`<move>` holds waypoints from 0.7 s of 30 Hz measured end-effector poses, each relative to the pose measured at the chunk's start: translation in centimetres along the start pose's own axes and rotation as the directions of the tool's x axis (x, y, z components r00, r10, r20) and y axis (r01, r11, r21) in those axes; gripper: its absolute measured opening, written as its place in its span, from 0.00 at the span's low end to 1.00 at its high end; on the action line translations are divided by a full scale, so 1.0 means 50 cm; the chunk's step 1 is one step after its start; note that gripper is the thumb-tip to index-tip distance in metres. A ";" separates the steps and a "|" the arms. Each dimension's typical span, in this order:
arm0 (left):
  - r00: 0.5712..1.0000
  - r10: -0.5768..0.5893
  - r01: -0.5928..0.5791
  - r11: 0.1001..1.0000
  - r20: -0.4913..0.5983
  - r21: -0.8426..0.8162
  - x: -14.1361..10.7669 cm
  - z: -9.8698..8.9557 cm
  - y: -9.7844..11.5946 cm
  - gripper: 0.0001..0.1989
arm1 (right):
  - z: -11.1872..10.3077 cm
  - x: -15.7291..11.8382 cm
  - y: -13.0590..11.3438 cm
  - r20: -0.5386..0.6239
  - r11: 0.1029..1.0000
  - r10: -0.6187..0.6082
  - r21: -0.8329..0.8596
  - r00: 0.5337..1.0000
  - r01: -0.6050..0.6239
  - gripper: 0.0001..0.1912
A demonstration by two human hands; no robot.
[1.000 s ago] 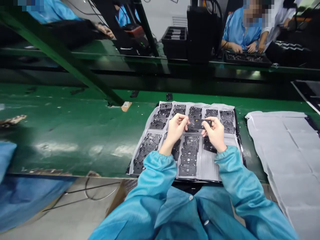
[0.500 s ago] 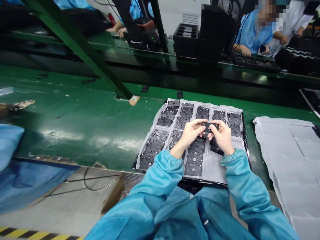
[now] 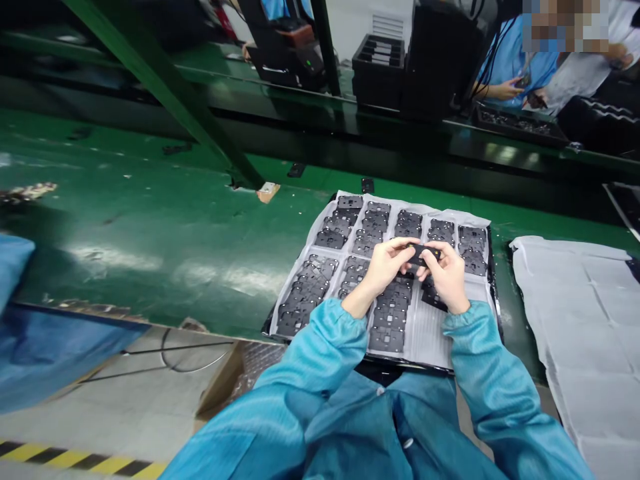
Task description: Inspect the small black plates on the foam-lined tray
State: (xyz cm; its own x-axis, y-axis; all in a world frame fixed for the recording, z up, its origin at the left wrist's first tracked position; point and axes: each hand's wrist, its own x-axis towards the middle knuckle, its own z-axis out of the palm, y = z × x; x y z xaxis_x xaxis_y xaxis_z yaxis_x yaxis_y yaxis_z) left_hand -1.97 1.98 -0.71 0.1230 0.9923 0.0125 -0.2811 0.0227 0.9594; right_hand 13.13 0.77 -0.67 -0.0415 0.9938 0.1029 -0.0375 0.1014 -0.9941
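Observation:
Between my two hands is a small flat black plastic part (image 3: 421, 255) with tiny yellowish spots. My left hand (image 3: 387, 265) pinches its left end, and my right hand (image 3: 446, 270) grips the right end, thumb on top. Both are over a tray (image 3: 433, 337) lined with white sheet and divided into compartments. Overlapping rows of similar black parts (image 3: 390, 317) with square cut-outs lie in the compartments. A few more black parts (image 3: 434, 293) rest below my right hand, partly hidden by it.
A second tray covered with white sheet (image 3: 565, 300) lies to the right. Loose black pieces (image 3: 367, 185) sit behind the tray on the green bench (image 3: 165, 247). A slanted green post (image 3: 185, 113) meets the bench at the left. Co-workers (image 3: 520, 67) sit beyond, near black bins (image 3: 379, 70).
The camera view has shifted slightly. Both my hands keep hold of the black part in nearly the same place. A co-worker's hands at the back right have risen.

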 end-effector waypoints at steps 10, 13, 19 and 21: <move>0.998 -0.025 0.026 0.999 -0.059 0.022 0.001 0.001 -0.009 0.18 | 0.002 -0.002 0.001 0.025 1.000 0.005 0.006 1.000 -0.005 0.16; 0.998 -0.035 0.035 0.999 -0.046 0.006 -0.002 0.001 -0.006 0.19 | 0.002 -0.003 -0.002 0.030 1.000 0.016 0.019 0.999 -0.016 0.17; 0.998 -0.061 0.061 0.998 -0.014 -0.010 -0.002 -0.001 -0.006 0.17 | 0.003 -0.006 -0.001 0.019 1.000 0.022 0.007 1.000 -0.023 0.17; 0.996 -0.075 0.075 0.997 -0.043 -0.001 0.004 -0.001 -0.008 0.16 | 0.003 -0.003 0.003 0.018 1.000 0.029 -0.003 0.999 -0.029 0.17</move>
State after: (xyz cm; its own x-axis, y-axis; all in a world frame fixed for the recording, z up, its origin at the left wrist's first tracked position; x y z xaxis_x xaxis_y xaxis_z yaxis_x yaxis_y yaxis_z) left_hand -1.89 2.17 -1.08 0.1033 0.9921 -0.0719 -0.2720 0.0977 0.9573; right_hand 13.00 0.65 -0.81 -0.0603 0.9954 0.0744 -0.0337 0.0724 -0.9968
